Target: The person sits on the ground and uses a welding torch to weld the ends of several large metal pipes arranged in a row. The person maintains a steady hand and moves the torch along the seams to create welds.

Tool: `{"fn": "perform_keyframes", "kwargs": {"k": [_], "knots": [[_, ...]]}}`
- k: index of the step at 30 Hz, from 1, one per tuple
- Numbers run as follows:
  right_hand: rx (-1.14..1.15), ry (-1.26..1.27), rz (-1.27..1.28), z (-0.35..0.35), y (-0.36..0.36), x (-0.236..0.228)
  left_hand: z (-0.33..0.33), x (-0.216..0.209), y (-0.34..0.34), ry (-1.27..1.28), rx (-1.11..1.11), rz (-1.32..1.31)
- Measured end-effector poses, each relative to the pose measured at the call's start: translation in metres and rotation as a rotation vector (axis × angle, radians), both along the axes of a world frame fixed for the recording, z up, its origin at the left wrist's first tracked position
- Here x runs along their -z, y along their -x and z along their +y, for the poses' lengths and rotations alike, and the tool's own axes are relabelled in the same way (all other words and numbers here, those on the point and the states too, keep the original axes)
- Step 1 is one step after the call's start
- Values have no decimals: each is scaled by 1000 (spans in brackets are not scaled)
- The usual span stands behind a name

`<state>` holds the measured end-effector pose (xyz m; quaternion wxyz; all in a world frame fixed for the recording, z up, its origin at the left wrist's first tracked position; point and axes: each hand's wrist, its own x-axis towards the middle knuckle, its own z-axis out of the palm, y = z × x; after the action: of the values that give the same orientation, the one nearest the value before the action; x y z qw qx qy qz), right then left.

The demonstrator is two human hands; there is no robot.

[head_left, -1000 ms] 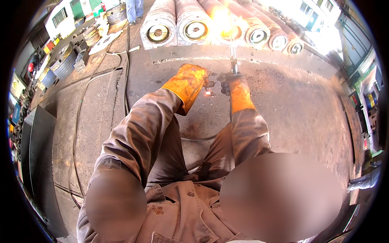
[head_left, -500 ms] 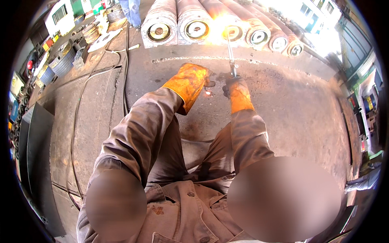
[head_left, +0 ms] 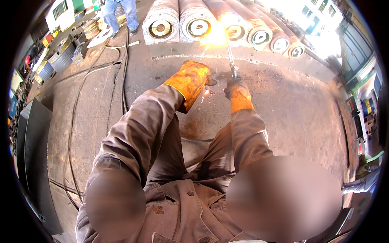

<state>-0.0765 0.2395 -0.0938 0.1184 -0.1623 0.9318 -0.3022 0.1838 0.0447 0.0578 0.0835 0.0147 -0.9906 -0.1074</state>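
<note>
My right hand (head_left: 239, 94), in a dirty orange work glove, is closed around the handle of a cutting torch (head_left: 231, 61). The slim metal torch points away from me, and its far end meets a bright flame (head_left: 216, 35) at the end face of a large steel cylinder (head_left: 235, 32). Glare hides the torch tip and part of that face. To the left, my left hand (head_left: 190, 79) wears a matching glove with dark, curled fingertips. It is held above the floor, and whatever may be inside its fingers is hidden. A small glowing spot (head_left: 207, 92) shows between my hands.
Several similar cylinders lie side by side, the leftmost one (head_left: 161, 27) included. Hoses (head_left: 125, 77) run along the floor at left. A person in blue trousers (head_left: 120, 15) stands beyond them. Ribbed metal drums (head_left: 62, 60) stand far left; a dark plate (head_left: 37, 150) is nearer.
The person in blue trousers has come further into view, now with both legs showing. The glare has spread left, and more sparks show near my left glove. Both my hands have barely moved.
</note>
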Motion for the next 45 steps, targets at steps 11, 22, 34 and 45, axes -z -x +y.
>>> {"fn": "perform_keyframes", "kwargs": {"k": [11,22,34,45], "knots": [[-151,-361,132,11,-83,-66,8,-26,1,103,-173,-304],[-121,-115,761,80,-58,15,16,-16,2,18,-70,-124],[-158,54,733,71,-89,-13,1,-22,-7,-18,-101,-129],[-117,-207,230,13,-88,-61,-12,21,16,-179,-215,-448]]}}
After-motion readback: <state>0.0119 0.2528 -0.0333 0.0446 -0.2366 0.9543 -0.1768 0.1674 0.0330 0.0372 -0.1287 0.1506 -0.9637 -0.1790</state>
